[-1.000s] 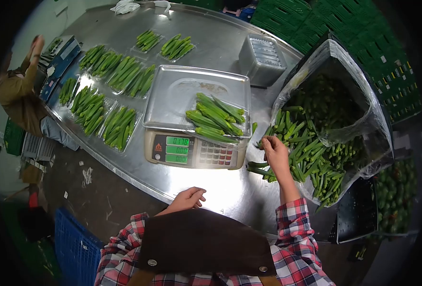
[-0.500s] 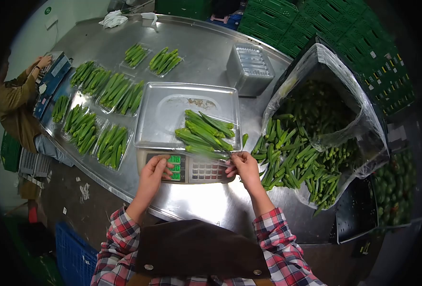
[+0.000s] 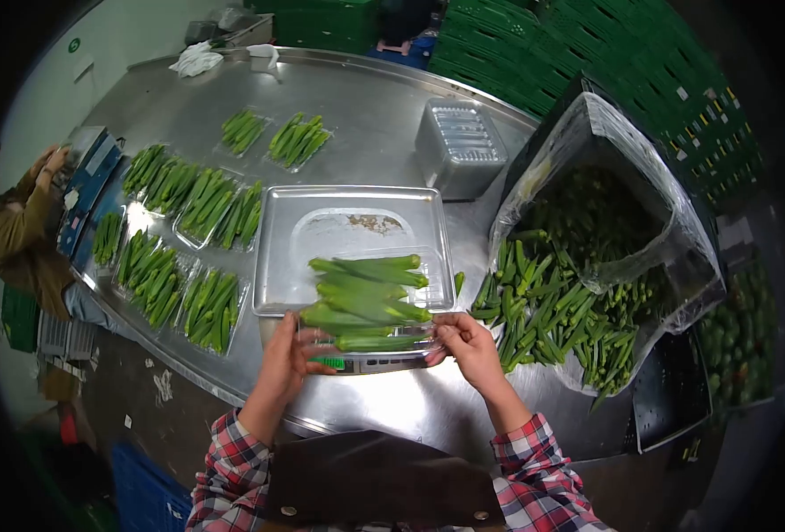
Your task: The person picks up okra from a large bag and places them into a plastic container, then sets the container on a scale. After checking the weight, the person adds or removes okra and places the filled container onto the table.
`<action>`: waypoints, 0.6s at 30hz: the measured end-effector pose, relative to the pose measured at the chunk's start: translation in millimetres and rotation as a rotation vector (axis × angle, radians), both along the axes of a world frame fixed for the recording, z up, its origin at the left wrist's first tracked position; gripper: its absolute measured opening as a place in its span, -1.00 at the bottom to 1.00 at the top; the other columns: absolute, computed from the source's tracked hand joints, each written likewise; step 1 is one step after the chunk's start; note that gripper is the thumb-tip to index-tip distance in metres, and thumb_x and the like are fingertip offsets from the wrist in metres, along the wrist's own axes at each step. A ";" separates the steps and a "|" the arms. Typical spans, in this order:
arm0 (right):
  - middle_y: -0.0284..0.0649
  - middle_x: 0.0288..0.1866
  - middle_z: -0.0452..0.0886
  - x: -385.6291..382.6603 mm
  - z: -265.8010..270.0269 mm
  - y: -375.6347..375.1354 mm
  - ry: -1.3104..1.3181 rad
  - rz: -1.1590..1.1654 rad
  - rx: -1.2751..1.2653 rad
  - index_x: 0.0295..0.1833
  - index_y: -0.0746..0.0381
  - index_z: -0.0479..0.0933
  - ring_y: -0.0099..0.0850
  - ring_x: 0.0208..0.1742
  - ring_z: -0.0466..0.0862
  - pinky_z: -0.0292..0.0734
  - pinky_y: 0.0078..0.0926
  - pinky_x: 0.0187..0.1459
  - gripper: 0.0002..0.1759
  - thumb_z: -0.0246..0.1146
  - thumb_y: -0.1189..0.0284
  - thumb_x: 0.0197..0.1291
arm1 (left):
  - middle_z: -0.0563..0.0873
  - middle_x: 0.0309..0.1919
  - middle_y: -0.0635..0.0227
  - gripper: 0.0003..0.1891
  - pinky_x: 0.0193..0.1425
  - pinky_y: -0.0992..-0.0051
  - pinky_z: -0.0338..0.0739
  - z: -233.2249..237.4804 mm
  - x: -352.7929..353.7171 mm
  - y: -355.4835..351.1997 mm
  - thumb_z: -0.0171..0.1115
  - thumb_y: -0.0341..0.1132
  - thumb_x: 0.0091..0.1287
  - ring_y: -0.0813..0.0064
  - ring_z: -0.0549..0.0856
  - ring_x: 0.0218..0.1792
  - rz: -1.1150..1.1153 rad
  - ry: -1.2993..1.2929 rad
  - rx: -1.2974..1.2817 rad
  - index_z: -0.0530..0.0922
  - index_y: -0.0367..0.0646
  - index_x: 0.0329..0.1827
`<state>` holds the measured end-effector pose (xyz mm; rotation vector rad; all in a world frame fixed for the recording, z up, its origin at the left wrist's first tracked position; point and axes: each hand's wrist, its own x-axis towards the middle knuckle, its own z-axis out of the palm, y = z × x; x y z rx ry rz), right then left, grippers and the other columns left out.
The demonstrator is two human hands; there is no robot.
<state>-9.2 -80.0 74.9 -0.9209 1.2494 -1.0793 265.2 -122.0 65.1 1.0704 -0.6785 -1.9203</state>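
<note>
At the lower middle of the frame, a clear tray of okra, gripped at both ends: left hand closed on its left end, right hand pinched shut on its right end. Tray held over the front edge of the scale pan, pods lying crosswise. Just below it, only a green strip of the scale display visible.

Underneath everything, a wide steel table, curved at the near edge, shiny and a little scratched. On its left half, rows of filled okra trays; toward the upper middle, a stack of empty trays. At the right, an open plastic bag full of loose okra, spilling onto the steel. Behind, in the upper right, walls of green crates. At the left edge, another person in a brown sleeve, probably at a second scale, hard to see. Dark floor with pale scraps in the lower left.
</note>
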 end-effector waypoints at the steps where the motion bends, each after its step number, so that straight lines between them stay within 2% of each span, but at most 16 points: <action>1: -0.09 -0.22 0.57 1.3 1.2 4.1 -0.052 0.020 -0.011 0.03 0.47 0.35 -0.38 -0.41 0.63 0.61 -0.48 -0.35 -0.72 0.02 0.49 0.30 | 0.59 -0.16 0.18 -0.44 -0.41 0.33 0.65 5.1 -1.9 3.7 -0.19 0.12 0.38 0.26 0.65 -0.21 0.010 -0.008 0.034 0.28 -0.19 0.18; 4: -0.09 -0.20 0.57 3.5 6.9 24.1 -0.010 0.090 -0.006 0.06 0.46 0.35 -0.41 -0.41 0.62 0.59 -0.52 -0.34 -0.71 0.01 0.49 0.31 | 0.56 -0.11 0.17 -0.48 -0.49 0.36 0.64 3.9 -7.0 17.5 -0.18 0.07 0.39 0.31 0.66 -0.24 0.032 0.042 0.060 0.30 -0.20 0.14; 5: -0.11 -0.18 0.58 1.3 12.8 31.1 -0.028 0.089 0.029 0.05 0.46 0.36 -0.45 -0.36 0.61 0.56 -0.56 -0.26 -0.70 0.04 0.47 0.30 | 0.56 -0.11 0.16 -0.49 -0.51 0.37 0.63 4.9 -10.5 23.7 -0.18 0.07 0.40 0.33 0.66 -0.25 0.050 0.040 0.041 0.30 -0.20 0.13; 8: -0.19 -0.22 0.58 -16.7 2.5 54.1 0.332 -0.009 -0.078 0.00 0.44 0.41 -0.46 -0.29 0.60 0.52 -0.58 -0.17 -0.72 0.10 0.47 0.27 | 0.55 -0.11 0.14 -0.52 -0.53 0.35 0.64 5.1 -23.0 41.1 -0.22 0.03 0.42 0.33 0.66 -0.26 0.050 0.042 0.003 0.29 -0.21 0.13; 9: -0.27 -0.24 0.55 -17.0 21.6 56.0 0.420 -0.096 -0.161 -0.06 0.41 0.47 -0.50 -0.21 0.57 0.48 -0.60 -0.10 -0.76 0.15 0.47 0.22 | 0.54 -0.11 0.12 -0.54 -0.51 0.30 0.66 2.1 -25.1 44.7 -0.26 0.00 0.43 0.29 0.66 -0.25 0.017 0.049 0.006 0.27 -0.21 0.13; 10: -0.28 -0.27 0.50 -20.2 23.1 59.4 0.474 -0.216 -0.290 -0.13 0.36 0.50 -0.50 -0.22 0.53 0.46 -0.59 -0.16 -0.81 0.20 0.52 0.14 | 0.54 -0.11 0.11 -0.56 -0.49 0.26 0.67 -1.8 -26.9 48.1 -0.30 -0.02 0.45 0.26 0.65 -0.24 -0.016 0.056 0.006 0.24 -0.20 0.14; 12: -0.18 -0.30 0.48 -29.2 36.8 67.2 0.794 -0.279 -0.490 -0.23 0.31 0.52 -0.35 -0.26 0.52 0.42 -0.46 -0.23 -0.82 0.29 0.52 0.03 | 0.54 -0.13 0.10 -0.56 -0.50 0.30 0.67 -10.6 -33.4 57.1 -0.29 -0.02 0.45 0.28 0.66 -0.27 -0.078 0.050 0.010 0.24 -0.21 0.15; 15: -0.17 -0.35 0.44 -34.0 44.1 81.1 0.949 -0.260 -0.536 -0.27 0.30 0.52 -0.24 -0.27 0.48 0.39 -0.39 -0.24 -0.85 0.27 0.55 -0.01 | 0.54 -0.13 0.11 -0.54 -0.48 0.34 0.67 -13.5 -48.5 72.2 -0.28 -0.01 0.44 0.32 0.66 -0.29 -0.164 0.035 -0.003 0.23 -0.21 0.17; 18: -0.19 -0.35 0.43 -42.1 40.2 97.8 1.217 -0.216 -0.503 -0.25 0.26 0.54 -0.27 -0.29 0.44 0.32 -0.38 -0.22 -0.83 0.29 0.48 -0.01 | 0.54 -0.12 0.16 -0.51 -0.44 0.42 0.65 -28.3 -59.4 82.9 -0.25 0.01 0.43 0.40 0.65 -0.28 -0.275 0.023 -0.039 0.23 -0.22 0.19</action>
